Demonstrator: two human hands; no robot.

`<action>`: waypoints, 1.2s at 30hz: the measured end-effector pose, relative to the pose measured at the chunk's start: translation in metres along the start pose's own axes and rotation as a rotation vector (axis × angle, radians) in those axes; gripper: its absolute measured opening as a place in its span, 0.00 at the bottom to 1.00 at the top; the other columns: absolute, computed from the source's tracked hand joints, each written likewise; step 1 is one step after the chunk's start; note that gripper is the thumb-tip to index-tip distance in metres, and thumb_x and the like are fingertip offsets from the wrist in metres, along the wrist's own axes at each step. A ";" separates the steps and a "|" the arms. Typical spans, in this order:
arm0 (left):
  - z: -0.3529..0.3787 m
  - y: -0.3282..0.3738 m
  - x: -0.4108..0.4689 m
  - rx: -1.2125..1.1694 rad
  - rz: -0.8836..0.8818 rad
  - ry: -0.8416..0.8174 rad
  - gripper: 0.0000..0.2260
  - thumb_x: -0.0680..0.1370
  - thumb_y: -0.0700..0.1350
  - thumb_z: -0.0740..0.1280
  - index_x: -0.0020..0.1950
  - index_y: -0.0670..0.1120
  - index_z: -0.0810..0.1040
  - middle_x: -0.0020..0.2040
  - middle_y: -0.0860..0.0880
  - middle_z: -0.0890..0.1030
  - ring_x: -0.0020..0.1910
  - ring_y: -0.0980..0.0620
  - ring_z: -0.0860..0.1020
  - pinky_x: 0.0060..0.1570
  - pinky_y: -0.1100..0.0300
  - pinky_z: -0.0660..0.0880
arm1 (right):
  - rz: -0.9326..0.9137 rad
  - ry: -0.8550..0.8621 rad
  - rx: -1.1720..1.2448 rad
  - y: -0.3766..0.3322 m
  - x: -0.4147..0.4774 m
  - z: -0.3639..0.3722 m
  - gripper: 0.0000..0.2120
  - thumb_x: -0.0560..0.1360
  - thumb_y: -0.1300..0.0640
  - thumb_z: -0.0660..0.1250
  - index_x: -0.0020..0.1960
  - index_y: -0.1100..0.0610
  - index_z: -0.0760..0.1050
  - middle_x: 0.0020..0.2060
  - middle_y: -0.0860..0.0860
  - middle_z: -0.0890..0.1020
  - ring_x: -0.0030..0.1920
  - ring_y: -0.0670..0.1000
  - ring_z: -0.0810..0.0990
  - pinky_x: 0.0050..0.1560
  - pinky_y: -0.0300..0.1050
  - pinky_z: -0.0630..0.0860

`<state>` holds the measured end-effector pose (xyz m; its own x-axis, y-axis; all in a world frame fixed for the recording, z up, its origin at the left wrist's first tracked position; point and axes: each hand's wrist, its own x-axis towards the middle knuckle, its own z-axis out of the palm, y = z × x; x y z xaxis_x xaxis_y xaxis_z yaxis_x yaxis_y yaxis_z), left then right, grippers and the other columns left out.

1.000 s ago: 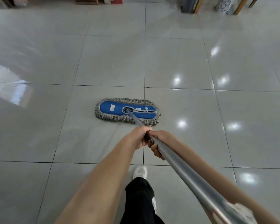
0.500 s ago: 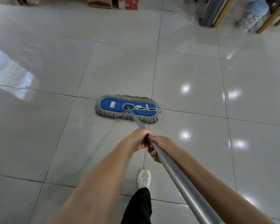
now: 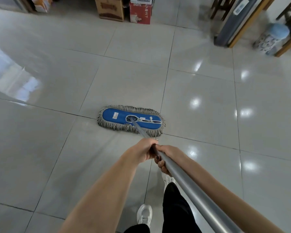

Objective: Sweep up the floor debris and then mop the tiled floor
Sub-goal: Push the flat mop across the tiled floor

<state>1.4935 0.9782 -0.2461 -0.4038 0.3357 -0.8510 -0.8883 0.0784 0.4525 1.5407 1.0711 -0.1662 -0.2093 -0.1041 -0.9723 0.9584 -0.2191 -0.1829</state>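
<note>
A glossy pale grey tiled floor (image 3: 57,148) is seen from above, with ceiling lights mirrored in it at the right. A flat blue mop head with a grey string fringe (image 3: 131,121) lies pressed on the floor near the middle of the view, across a grout line. From it a long grey metal handle (image 3: 183,179) rises toward the near right.

The handle is gripped by both hands, set touching one another. The left hand (image 3: 144,151) is wrapped over the pole from the left. The right hand (image 3: 166,157) is placed just behind it, its fingers (image 3: 162,164) curled round the underside. A white shoe (image 3: 144,216) and a black trouser leg are seen at the near edge.

At the far edge a brown cardboard box (image 3: 111,9) and a red cardboard box (image 3: 140,13) are stood side by side. At the far right a patterned cylinder with a pale blue top (image 3: 270,39) is stood beside wooden furniture legs (image 3: 242,29).

No debris can be made out, so mopping is judged to be in hand. If the mop is pushed too far, the boxes could be struck or wetted, and the cylinder could be toppled by a wide swing. A slip could be caused by stepping on a damp tile.
</note>
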 end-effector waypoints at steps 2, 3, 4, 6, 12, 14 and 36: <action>0.002 0.017 0.013 -0.002 -0.001 -0.002 0.07 0.79 0.39 0.58 0.41 0.41 0.68 0.32 0.46 0.71 0.19 0.57 0.74 0.20 0.68 0.70 | 0.004 -0.014 -0.008 -0.021 0.007 -0.006 0.20 0.80 0.48 0.58 0.34 0.59 0.67 0.22 0.50 0.70 0.13 0.44 0.67 0.15 0.30 0.64; 0.003 0.026 0.018 -0.008 0.000 -0.002 0.08 0.79 0.39 0.58 0.41 0.41 0.68 0.32 0.46 0.72 0.19 0.57 0.75 0.20 0.68 0.70 | -0.002 -0.017 -0.020 -0.033 0.011 -0.008 0.20 0.80 0.48 0.58 0.35 0.60 0.67 0.25 0.51 0.70 0.13 0.44 0.67 0.15 0.30 0.64; 0.003 0.035 0.023 -0.016 0.001 0.005 0.08 0.80 0.40 0.58 0.41 0.40 0.68 0.31 0.46 0.73 0.19 0.56 0.75 0.20 0.68 0.70 | -0.010 -0.020 -0.035 -0.043 0.014 -0.009 0.19 0.80 0.49 0.57 0.35 0.60 0.67 0.27 0.51 0.69 0.13 0.44 0.67 0.15 0.30 0.64; 0.006 0.057 0.037 -0.032 0.008 0.031 0.09 0.80 0.40 0.59 0.41 0.39 0.69 0.24 0.48 0.76 0.19 0.57 0.75 0.20 0.68 0.69 | -0.021 -0.035 -0.062 -0.071 0.021 -0.016 0.19 0.80 0.50 0.57 0.36 0.60 0.67 0.27 0.52 0.69 0.13 0.45 0.67 0.15 0.30 0.64; 0.032 0.120 0.077 -0.058 0.031 0.073 0.09 0.79 0.39 0.58 0.39 0.39 0.69 0.32 0.45 0.72 0.19 0.57 0.75 0.20 0.68 0.70 | 0.025 -0.061 -0.148 -0.153 0.033 -0.048 0.21 0.80 0.48 0.57 0.34 0.60 0.67 0.19 0.50 0.71 0.13 0.44 0.68 0.15 0.31 0.65; 0.041 0.141 0.089 -0.070 0.031 0.095 0.09 0.80 0.40 0.58 0.40 0.39 0.69 0.30 0.45 0.74 0.19 0.57 0.75 0.20 0.68 0.71 | 0.044 -0.080 -0.161 -0.180 0.034 -0.058 0.21 0.80 0.48 0.57 0.33 0.60 0.67 0.18 0.50 0.72 0.14 0.44 0.68 0.15 0.31 0.65; 0.066 0.320 0.170 -0.287 0.089 0.112 0.09 0.80 0.37 0.56 0.41 0.40 0.72 0.31 0.47 0.71 0.19 0.56 0.72 0.20 0.67 0.72 | 0.138 -0.236 -0.310 -0.410 0.043 -0.084 0.24 0.80 0.50 0.55 0.29 0.60 0.69 0.18 0.48 0.71 0.14 0.41 0.70 0.13 0.30 0.63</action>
<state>1.1553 1.1223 -0.2286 -0.4905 0.2226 -0.8425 -0.8672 -0.2205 0.4466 1.1551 1.2381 -0.1455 -0.0787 -0.3391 -0.9374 0.9861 0.1117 -0.1232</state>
